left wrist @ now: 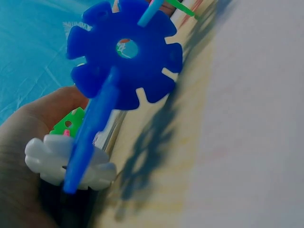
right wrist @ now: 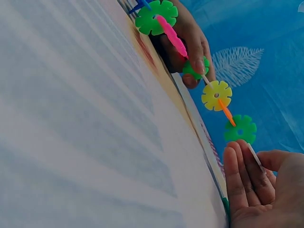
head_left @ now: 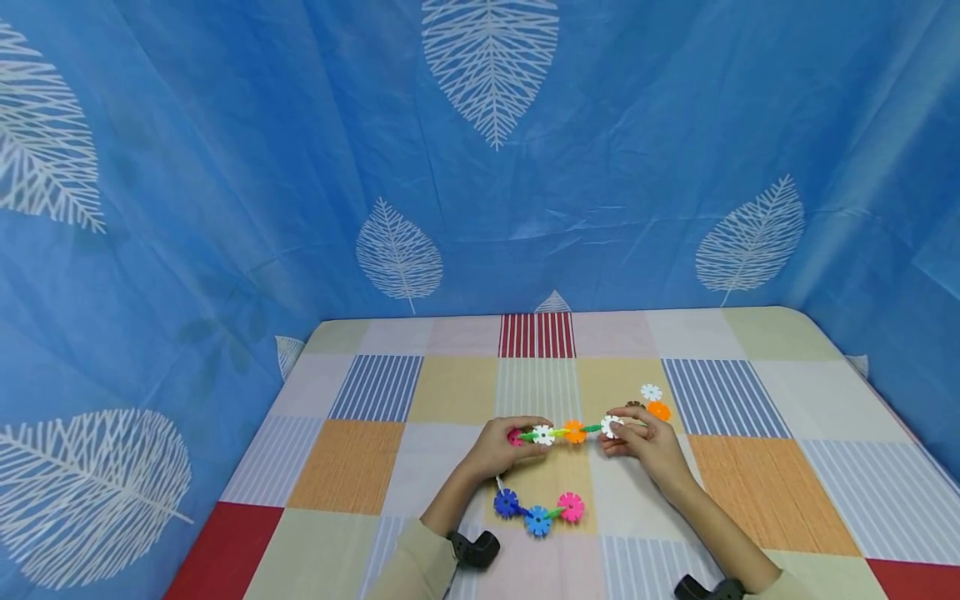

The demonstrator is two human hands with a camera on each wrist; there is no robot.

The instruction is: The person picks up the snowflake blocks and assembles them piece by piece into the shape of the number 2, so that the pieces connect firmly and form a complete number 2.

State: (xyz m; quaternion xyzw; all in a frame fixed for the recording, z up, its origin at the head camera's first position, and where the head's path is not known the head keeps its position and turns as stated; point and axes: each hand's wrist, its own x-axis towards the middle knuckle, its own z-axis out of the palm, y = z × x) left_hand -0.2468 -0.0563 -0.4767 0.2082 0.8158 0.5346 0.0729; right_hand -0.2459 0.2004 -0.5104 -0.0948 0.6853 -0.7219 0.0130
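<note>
A chain of slotted snowflake discs hangs between the two hands. Its upper stretch, with an orange disc (head_left: 574, 431) in the middle, runs nearly level. My left hand (head_left: 498, 450) grips the chain by a green disc (right wrist: 190, 71), partly covered by the fingers. From there the chain curves down to a dark blue disc (head_left: 506, 503), a light blue disc (head_left: 537, 522) and a pink disc (head_left: 571, 507). At the other end, my right hand (head_left: 660, 454) pinches a white disc (head_left: 609, 427) between thumb and fingers; it touches a green disc (right wrist: 240, 127) in the right wrist view.
Just beyond the right hand lie a loose white disc (head_left: 651, 391), an orange disc (head_left: 659, 410) and a brown disc (head_left: 634, 404), partly hidden by the fingers. A patchwork cloth (head_left: 352, 467) covers the table. Blue leaf-patterned curtain (head_left: 600, 167) surrounds its back and sides.
</note>
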